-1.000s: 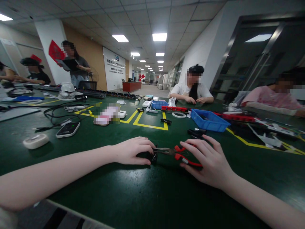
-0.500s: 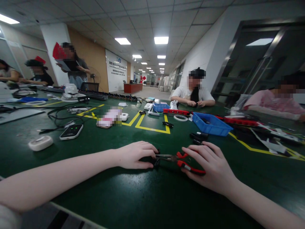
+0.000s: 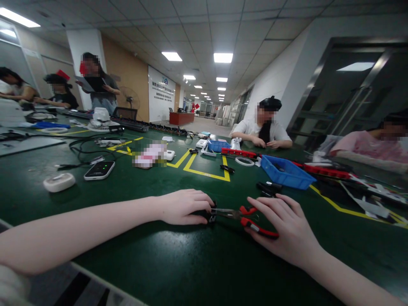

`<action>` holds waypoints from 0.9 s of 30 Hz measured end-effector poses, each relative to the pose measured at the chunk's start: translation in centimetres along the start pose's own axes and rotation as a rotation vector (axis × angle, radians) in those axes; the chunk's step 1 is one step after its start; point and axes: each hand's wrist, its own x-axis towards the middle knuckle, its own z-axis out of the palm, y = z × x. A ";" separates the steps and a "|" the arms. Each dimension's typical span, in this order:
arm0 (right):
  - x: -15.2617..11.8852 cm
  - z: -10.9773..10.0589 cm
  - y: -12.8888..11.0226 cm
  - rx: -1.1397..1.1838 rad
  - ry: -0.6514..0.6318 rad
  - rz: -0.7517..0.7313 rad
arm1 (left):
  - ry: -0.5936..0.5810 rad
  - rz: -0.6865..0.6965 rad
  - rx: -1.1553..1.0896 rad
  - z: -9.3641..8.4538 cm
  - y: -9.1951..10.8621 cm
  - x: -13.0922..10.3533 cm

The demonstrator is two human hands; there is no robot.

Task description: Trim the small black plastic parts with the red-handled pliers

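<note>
My right hand [image 3: 280, 223] is closed around the red-and-black handles of needle-nose pliers [image 3: 259, 227], whose handles stand spread apart. The thin jaws point left and touch or reach into a small black part [image 3: 213, 214] on the green table. My left hand [image 3: 188, 207] is closed on that black part, thumb at the front and fingers at the back. The fingers cover much of the part, so its exact kind does not show. Just beyond my right hand lie several black pieces [image 3: 268, 188].
A blue bin [image 3: 288, 172] stands behind my right hand. Yellow tape [image 3: 207, 174] marks the green table [image 3: 178, 272]. To the left lie a phone [image 3: 149, 155], a black-topped white device [image 3: 99, 170] and a white case [image 3: 59, 182]. A co-worker [image 3: 264, 125] sits across the table.
The whole view has shifted slightly, so things sit a little further right. Both hands keep their hold, and the pliers' jaws stay at the black part.
</note>
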 end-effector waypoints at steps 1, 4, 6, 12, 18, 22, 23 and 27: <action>0.0 0.0 0.0 0.002 -0.003 0.001 | -0.001 0.001 0.001 0.0 0.0 0.0; 0.0 -0.1 -0.1 0.012 -0.010 0.010 | 0.000 0.001 -0.003 0.0 0.1 0.1; 0.0 -0.1 -0.1 0.012 -0.010 0.016 | 0.005 0.002 -0.006 0.0 0.2 0.1; 0.2 -0.2 -0.3 -0.003 -0.007 0.009 | 0.010 -0.004 -0.010 0.0 0.2 0.1; 0.1 -0.2 -0.2 0.005 0.012 0.010 | -0.007 -0.003 0.000 -0.1 0.3 0.1; -0.1 0.1 0.1 0.049 0.014 0.022 | -0.018 -0.001 0.005 -0.2 0.2 0.2; -0.1 0.2 0.2 0.059 0.014 0.022 | -0.020 0.002 0.005 -0.2 0.2 0.2; 0.1 0.0 0.2 0.101 0.003 0.028 | -0.026 0.012 0.007 -0.2 0.1 0.3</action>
